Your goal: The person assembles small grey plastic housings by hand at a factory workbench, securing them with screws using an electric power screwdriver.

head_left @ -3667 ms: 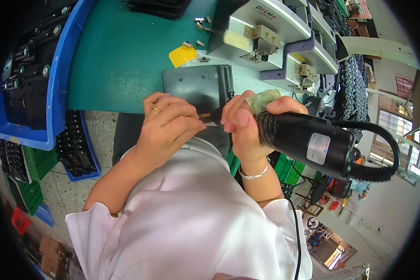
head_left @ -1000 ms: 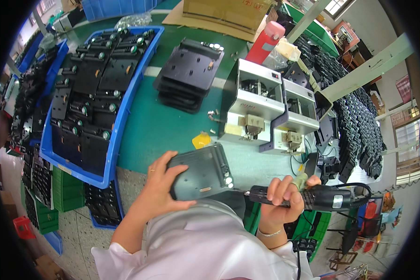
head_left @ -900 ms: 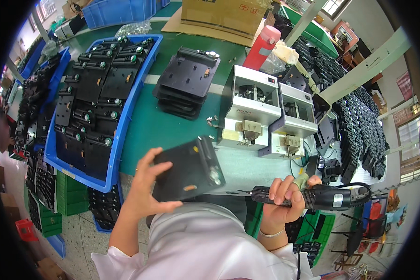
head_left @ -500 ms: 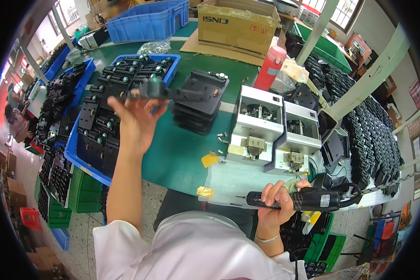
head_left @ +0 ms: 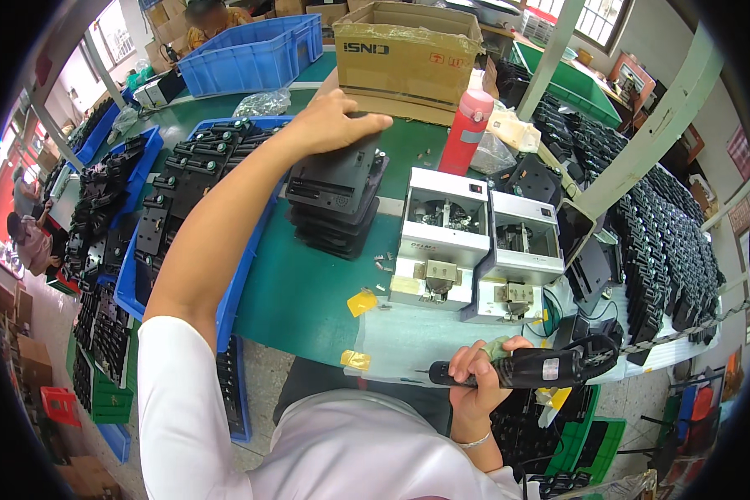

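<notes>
The fingers (head_left: 338,102) of the left hand (head_left: 329,125) are bent over the far edge of a black panel (head_left: 333,179), and the panel appears to be gripped there, though the undersides of the fingertips are hidden. It is seen at the top of the panel stack (head_left: 329,239) on the green table (head_left: 300,287), with its slotted, grille-marked face turned up; whether its full weight is borne by the stack cannot be told.

A moment ago, a blurred dark panel was carried by this hand between the blue tray (head_left: 125,279) and the stack; now the stack itself has been reached, and a plain face is shown where fittings were visible. Whether the same panel is held cannot be told. The work is judged to be at a handling stage, with no fastening being done.

The left arm is stretched far forward across the tray's near side, with the wrist bent toward the stack and the thumb pointed to the right. The right hand (head_left: 479,367) is kept low, near the table's edge, with its fingers wrapped around a black electric screwdriver (head_left: 542,367). The tool is held roughly level, its bit pointed left, and nothing is touched by the tip.
</notes>
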Tool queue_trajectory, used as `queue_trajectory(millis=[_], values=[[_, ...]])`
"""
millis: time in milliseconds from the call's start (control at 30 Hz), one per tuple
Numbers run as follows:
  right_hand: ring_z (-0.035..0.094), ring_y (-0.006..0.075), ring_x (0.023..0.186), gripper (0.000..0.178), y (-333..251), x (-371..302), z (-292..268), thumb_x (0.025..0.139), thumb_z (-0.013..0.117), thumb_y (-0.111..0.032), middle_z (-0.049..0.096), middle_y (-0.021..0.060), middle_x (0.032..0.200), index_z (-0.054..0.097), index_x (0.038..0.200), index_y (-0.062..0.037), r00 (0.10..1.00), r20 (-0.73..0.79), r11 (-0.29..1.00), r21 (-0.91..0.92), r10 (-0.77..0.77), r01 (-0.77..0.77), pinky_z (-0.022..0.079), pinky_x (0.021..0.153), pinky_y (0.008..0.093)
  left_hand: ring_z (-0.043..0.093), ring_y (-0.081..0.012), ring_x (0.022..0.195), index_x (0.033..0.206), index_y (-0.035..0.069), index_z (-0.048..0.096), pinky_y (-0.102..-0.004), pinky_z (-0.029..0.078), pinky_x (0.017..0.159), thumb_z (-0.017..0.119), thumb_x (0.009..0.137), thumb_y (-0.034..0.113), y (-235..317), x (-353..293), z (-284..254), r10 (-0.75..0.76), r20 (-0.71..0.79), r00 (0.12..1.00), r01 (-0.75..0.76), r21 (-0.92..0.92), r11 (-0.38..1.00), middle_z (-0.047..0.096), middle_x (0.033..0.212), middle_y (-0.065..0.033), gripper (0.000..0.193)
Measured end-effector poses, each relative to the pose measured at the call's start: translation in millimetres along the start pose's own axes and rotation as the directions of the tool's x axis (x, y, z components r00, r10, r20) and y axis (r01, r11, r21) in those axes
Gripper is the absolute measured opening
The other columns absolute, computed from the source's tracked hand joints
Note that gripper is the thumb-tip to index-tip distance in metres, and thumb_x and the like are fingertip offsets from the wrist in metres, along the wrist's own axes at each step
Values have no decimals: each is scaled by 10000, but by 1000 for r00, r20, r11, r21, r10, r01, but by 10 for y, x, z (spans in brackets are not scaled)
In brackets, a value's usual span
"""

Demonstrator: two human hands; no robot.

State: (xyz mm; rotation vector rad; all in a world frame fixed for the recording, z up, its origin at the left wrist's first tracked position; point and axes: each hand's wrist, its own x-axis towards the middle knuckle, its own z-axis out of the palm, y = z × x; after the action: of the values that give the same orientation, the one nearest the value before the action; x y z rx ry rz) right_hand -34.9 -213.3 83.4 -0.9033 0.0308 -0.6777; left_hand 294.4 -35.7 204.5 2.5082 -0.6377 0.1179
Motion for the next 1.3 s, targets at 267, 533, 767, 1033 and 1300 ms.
queue_trajectory(millis=[267, 533, 767, 1033, 1300], values=[[451, 150, 458, 412, 92, 15, -61, 828, 646, -64, 439, 35, 569, 338, 1096, -120, 999, 44, 998, -68, -4, 7, 431, 458, 308, 437, -323, 1286, 1204, 1, 635, -462, 329, 1054, 591, 724, 726, 51, 156, 333, -203, 120, 972, 144, 380, 913, 518, 1329, -178, 871], [443, 171, 444, 438, 128, -14, 52, 788, 654, -52, 429, 41, 560, 336, 1081, -122, 998, -36, 996, -74, 46, -49, 432, 454, 323, 398, -336, 1286, 1233, 102, 578, -499, 274, 1034, 621, 678, 774, -132, 50, 523, -37, 32, 999, 29, 217, 976, 517, 1289, -163, 873], [359, 86, 525, 366, 74, 23, -236, 888, 509, -81, 349, -16, 593, 361, 1220, -127, 993, 109, 995, -83, -43, 52, 345, 512, 247, 418, -334, 1249, 1248, 101, 537, -503, 272, 1025, 668, 757, 642, -115, -811, -25, 251, -370, 895, -207, 155, 966, 491, 1302, -145, 742], [358, 80, 551, 325, -4, 128, -331, 906, 484, -77, 372, 4, 656, 369, 1210, -70, 988, 144, 995, -79, -50, 62, 331, 520, 239, 510, -340, 1212, 1285, 118, 548, -486, 377, 987, 742, 713, 567, -1704, -2633, -1016, -428, -573, 699, 628, 205, 751, 597, 1268, -128, 752], [358, 89, 577, 365, 66, 89, -81, 878, 513, -105, 337, -14, 591, 339, 1198, -87, 998, 59, 987, -164, 7, 3, 336, 513, 235, 477, -327, 1267, 1348, 108, 488, -484, 326, 1032, 731, 702, 628, -2573, -3345, -955, -673, -454, 583, 780, 83, 620, 564, 1319, -133, 863]])
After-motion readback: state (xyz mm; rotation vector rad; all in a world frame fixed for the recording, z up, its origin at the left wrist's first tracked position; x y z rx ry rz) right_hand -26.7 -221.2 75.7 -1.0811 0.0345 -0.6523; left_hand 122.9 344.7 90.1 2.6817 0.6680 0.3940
